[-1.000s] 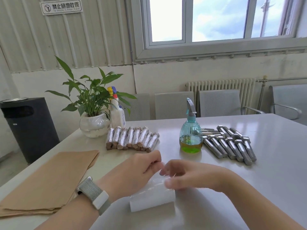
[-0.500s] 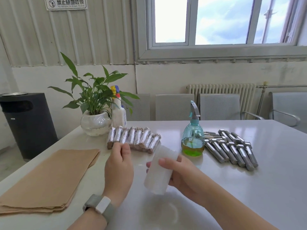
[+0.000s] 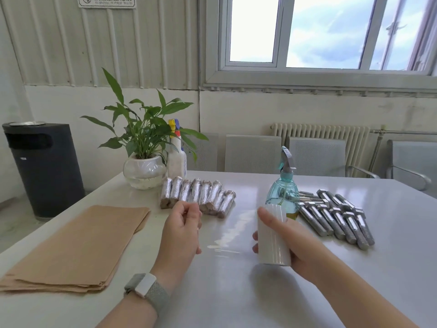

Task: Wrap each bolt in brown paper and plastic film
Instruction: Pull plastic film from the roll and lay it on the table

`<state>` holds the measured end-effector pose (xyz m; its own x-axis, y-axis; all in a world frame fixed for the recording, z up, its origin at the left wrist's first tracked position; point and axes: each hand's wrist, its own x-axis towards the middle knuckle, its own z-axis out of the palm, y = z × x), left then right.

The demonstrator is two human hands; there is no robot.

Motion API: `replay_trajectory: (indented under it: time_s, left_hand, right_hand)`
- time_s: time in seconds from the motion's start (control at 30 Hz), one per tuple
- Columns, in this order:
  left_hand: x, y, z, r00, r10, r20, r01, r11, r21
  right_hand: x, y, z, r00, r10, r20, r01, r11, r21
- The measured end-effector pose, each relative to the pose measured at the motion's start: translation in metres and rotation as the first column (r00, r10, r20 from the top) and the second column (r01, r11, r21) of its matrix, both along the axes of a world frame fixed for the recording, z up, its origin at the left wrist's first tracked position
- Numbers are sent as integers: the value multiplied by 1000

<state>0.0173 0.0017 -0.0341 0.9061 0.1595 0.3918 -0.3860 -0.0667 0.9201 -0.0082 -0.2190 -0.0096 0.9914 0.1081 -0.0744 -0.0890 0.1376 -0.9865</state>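
- bare bolts point(image 3: 335, 215) lie far right on the worktop point(image 3: 236, 292), none under the film.
- right hand point(image 3: 290, 242) grips the upright film roll point(image 3: 273, 235); the sheet could cling to itself.
- left hand point(image 3: 182, 230) pinches the film's edge, which may slip.

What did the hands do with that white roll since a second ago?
The right hand picked the roll of plastic film up off the table and stood it upright. The left hand pinched the film's end and pulled it away to the left. The bolts and brown paper stayed put.
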Motion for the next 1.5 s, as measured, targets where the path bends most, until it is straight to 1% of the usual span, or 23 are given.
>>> replay_trajectory:
  time_s: [0.07, 0.1, 0.17, 0.23, 0.33, 0.47, 0.5, 0.6, 0.7, 0.77, 0.93, 1.0, 1.1, 1.17, 1.23, 1.3, 1.37, 1.43, 1.47, 1.5]
  left_hand:
    - [1, 2, -1, 1000, 22, 3, -22, 1000, -2]
    - [3, 4, -1, 999, 38, -3, -38, 999, -1]
    - [5, 9, -2, 998, 57, -10, -57, 998, 0]
    - [7, 14, -3, 998, 56, -12, -57, 998, -8]
    - [10, 17, -4, 998, 50, -22, -50, 999, -8]
    - [13, 17, -6, 996, 55, -69, -55, 998, -3]
    - [13, 18, -7, 995, 61, -78, -61, 998, 6]
    - [16, 22, -9, 991, 107, -82, -102, 993, 55]
    - [19, 30, -10, 981, 148, -127, -131, 983, 132]
    - [21, 34, -11, 968, 152, -198, -119, 979, 168]
    - [19, 38, 0, 943, 105, -317, -50, 983, 176]
    - [16, 40, 8, 925, 71, -373, -7, 985, 172]
    - [14, 50, 15, 905, 34, -425, 41, 985, 166]
    - [14, 58, 13, 894, 29, -446, 61, 981, 186]
    - [15, 64, 9, 887, 62, -457, 60, 967, 249]
    - [15, 67, 5, 885, 140, -444, 35, 931, 364]
    - [13, 68, 3, 896, 232, -380, 1, 853, 523]
    - [10, 66, 0, 921, 300, -248, -56, 733, 678]
    - [9, 65, -2, 925, 320, -205, -73, 679, 730]
    - [10, 64, -5, 924, 340, -175, -73, 606, 792]
  right_hand:
    - [1, -12, 4, 993, 80, -86, -75, 995, 66]
    - [2, -18, 5, 989, 109, -101, -101, 992, 81]
    - [3, -28, 6, 988, 128, -87, -126, 991, 33]
    - [3, -32, 7, 991, 115, -67, -117, 993, -15]
    - [4, -33, 6, 998, 59, -33, -61, 997, -55]
    - [6, -37, 6, 1000, 11, -7, -12, 993, -117]
    - [6, -40, 7, 1000, 11, -20, -13, 993, -116]
    - [7, -52, 10, 986, 73, -147, -83, 995, -59]
    - [8, -64, 10, 981, 66, -181, -83, 992, -92]
    - [7, -69, 10, 985, 25, -171, -47, 990, -130]
    - [5, -72, 8, 992, -10, -125, -10, 986, -165]
    - [4, -75, 7, 987, -49, -151, 25, 987, -160]
    - [-1, -80, 12, 976, -26, -217, -16, 982, -187]
    - [-4, -84, 15, 973, -17, -231, -39, 971, -236]
    - [-7, -84, 15, 970, -51, -236, -27, 948, -316]
    - [-11, -83, 14, 970, -83, -230, -11, 925, -381]
    - [-12, -81, 12, 975, -100, -199, 6, 905, -426]
    - [-14, -79, 11, 981, -116, -156, 25, 871, -491]
    - [-16, -77, 11, 983, -130, -130, 43, 850, -525]
    - [-16, -75, 12, 982, -155, -105, 72, 827, -557]
